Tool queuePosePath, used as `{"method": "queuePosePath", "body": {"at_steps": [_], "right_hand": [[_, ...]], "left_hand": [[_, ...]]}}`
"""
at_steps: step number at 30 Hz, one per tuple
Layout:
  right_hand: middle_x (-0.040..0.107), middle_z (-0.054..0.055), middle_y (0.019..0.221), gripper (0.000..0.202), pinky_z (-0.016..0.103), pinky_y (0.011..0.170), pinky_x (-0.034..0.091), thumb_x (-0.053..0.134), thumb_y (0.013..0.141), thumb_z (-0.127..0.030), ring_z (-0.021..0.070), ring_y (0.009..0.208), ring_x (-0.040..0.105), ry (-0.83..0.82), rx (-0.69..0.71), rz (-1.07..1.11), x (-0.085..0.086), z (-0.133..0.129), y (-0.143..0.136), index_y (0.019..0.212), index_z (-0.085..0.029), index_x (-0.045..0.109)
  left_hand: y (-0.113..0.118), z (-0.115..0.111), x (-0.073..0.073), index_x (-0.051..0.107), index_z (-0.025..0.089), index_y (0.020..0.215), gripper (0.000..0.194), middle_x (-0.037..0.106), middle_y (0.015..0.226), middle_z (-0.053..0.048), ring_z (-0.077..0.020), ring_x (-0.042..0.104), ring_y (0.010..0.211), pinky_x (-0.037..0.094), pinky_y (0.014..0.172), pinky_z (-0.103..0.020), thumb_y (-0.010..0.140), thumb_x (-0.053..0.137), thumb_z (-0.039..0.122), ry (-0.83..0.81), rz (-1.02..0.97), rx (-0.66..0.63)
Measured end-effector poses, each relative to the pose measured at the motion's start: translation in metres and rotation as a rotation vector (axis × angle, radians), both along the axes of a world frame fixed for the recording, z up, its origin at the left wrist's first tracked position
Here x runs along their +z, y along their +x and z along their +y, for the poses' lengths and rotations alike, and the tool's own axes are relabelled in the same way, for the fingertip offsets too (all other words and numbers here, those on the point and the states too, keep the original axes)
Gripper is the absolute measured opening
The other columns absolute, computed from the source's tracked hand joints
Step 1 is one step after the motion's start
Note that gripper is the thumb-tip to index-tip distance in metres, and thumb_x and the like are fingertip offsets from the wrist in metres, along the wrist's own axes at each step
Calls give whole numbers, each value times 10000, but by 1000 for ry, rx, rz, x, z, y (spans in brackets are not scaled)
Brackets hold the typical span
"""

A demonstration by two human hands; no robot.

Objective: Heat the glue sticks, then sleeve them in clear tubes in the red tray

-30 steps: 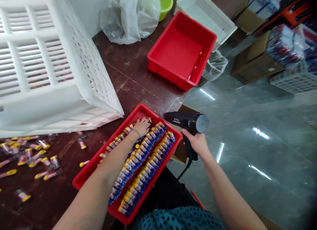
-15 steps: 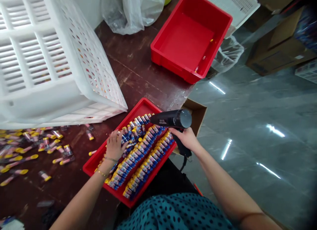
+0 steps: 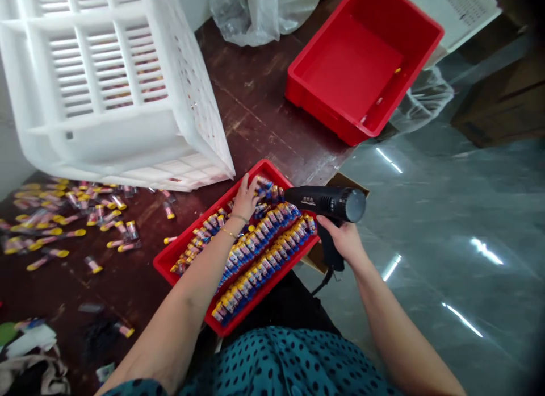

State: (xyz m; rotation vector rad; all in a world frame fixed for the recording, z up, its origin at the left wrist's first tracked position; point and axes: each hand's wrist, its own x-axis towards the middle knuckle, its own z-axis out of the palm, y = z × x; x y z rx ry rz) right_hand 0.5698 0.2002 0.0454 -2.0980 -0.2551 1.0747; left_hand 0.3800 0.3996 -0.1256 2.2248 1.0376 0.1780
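Note:
My right hand [image 3: 347, 240] is wrapped around the handle of a black hair dryer [image 3: 317, 201]. Its nozzle points left, over the far end of a shallow red tray [image 3: 164, 262]. Small yellow-capped tubes [image 3: 251, 275] with blue lower ends stand in rows along the tray. My left hand [image 3: 244, 201] reaches across the rows to the far end, fingers apart, close against a cluster of tubes [image 3: 268, 190] beneath the nozzle. Some fingertips are hard to make out there. My left forearm hides part of the middle rows.
A large white slatted crate [image 3: 128, 120] stands at left. Loose yellow-capped tubes [image 3: 97, 214] lie scattered before it on the dark table [image 3: 251, 117]. A deep red bin [image 3: 357, 61] sits at the back, near clear plastic [image 3: 264, 12]. An open cardboard box [image 3: 351, 183] is beyond the tray's right end.
My left hand has moved along the tray from its left side to the far end near the nozzle. My right hand still holds the hair dryer over the tray. The view has shifted.

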Motion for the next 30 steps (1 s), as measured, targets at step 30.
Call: {"method": "queuePosePath", "body": {"at_steps": [30], "right_hand": [[754, 105, 1032, 397, 420, 944, 509, 733, 736, -439, 289, 1009, 682, 207, 414, -59, -2, 56, -104, 991, -135, 741]], "left_hand": [[-281, -116, 42, 630, 173, 1155, 356, 599, 1168, -152, -322, 542, 1197, 409, 1076, -524, 824, 512, 230, -157, 198, 787]]}}
